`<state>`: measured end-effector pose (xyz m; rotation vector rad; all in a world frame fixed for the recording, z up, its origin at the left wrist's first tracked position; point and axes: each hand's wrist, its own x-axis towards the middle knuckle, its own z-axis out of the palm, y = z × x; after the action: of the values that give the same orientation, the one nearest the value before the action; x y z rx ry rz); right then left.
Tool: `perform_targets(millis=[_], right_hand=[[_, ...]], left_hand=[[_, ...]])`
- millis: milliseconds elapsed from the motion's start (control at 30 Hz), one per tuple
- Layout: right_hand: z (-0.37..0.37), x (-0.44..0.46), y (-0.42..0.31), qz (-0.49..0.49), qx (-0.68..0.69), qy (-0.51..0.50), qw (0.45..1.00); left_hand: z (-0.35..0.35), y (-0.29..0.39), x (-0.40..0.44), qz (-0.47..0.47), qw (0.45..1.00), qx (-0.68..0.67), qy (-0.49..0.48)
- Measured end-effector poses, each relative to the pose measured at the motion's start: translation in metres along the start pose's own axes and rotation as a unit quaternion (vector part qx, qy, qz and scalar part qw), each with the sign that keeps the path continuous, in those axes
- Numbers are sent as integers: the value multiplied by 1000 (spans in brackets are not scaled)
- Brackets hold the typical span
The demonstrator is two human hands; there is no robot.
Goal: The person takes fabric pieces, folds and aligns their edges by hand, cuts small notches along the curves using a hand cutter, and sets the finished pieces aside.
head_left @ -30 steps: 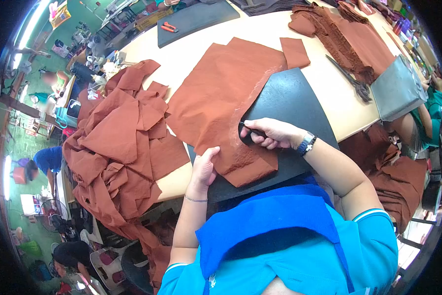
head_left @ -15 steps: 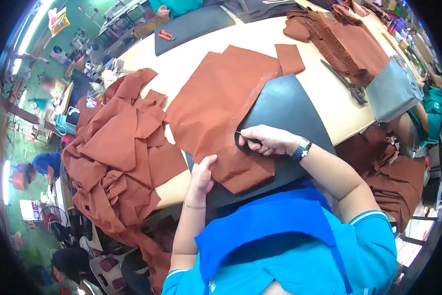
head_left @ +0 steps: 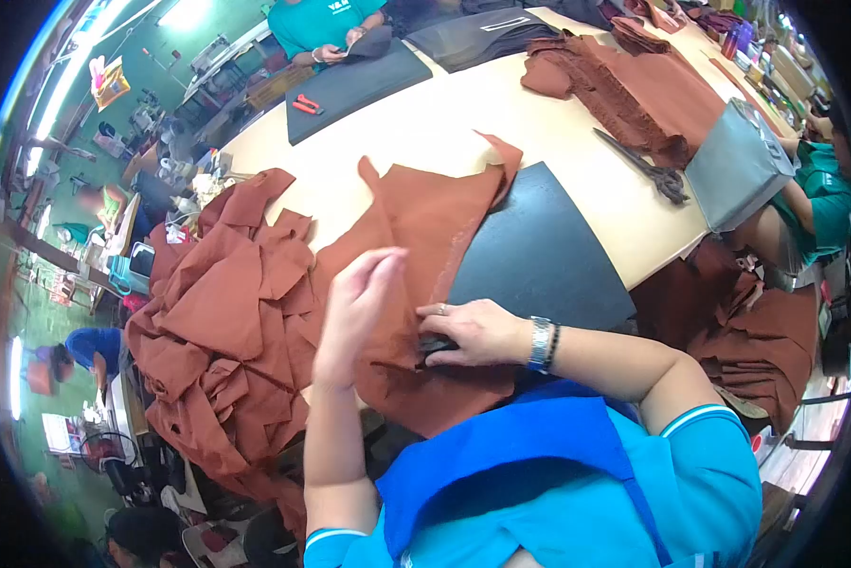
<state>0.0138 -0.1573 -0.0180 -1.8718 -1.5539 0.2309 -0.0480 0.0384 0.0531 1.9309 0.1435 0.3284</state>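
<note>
A large reddish-brown piece (head_left: pixel 425 213) lies partly on a black board (head_left: pixel 539 246), its far corners curled up and its near part hanging toward the blue apron. My right hand (head_left: pixel 477 331) is closed on a small dark tool (head_left: pixel 435 343), mostly hidden under the fingers, and rests on the piece near its right edge. My left hand (head_left: pixel 361 289) is raised over the left part of the piece, blurred, its fingers together; whether it holds anything is hidden.
Brown pieces are heaped (head_left: pixel 222 312) at the left. Large scissors (head_left: pixel 643 166) and a grey box (head_left: pixel 740 170) lie on the right. A red cutter (head_left: pixel 308 105) sits on a far board, where a person (head_left: pixel 321 28) handles dark material.
The brown piece has shifted toward me and its far corners have lifted and folded. My left hand has risen; my right hand has come lower and nearer. The view now shows more of the far person.
</note>
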Motion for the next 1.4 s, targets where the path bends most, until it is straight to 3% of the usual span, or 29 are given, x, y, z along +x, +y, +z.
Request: perform_targets(millis=[33, 100, 167, 233, 367, 433, 600, 933, 1400], right_hand=[[-5, -4, -1, 33, 32, -13, 999], [-27, -14, 0, 105, 91, -41, 989], [-37, -25, 23, 197, 190, 32, 961], [-52, -33, 42, 350, 367, 72, 859], [-65, -29, 62, 418, 538, 88, 726], [-63, -26, 67, 436, 617, 88, 650], [-52, -6, 71, 440, 688, 45, 575], [-43, 2, 84, 404, 734, 105, 536], [-41, 3, 81, 399, 729, 103, 547]], left_hand=[[14, -33, 15, -15, 999, -34, -10], [42, -68, 30, 5, 999, 41, -10], [64, -51, 26, 45, 990, 133, -31], [80, -54, 25, 154, 944, 292, 18], [83, -75, 27, 133, 932, 333, 64], [82, -74, 25, 125, 948, 278, 87], [82, -70, 23, 105, 968, 201, 108], [82, -75, 23, 113, 968, 193, 112], [81, -72, 23, 109, 968, 194, 115]])
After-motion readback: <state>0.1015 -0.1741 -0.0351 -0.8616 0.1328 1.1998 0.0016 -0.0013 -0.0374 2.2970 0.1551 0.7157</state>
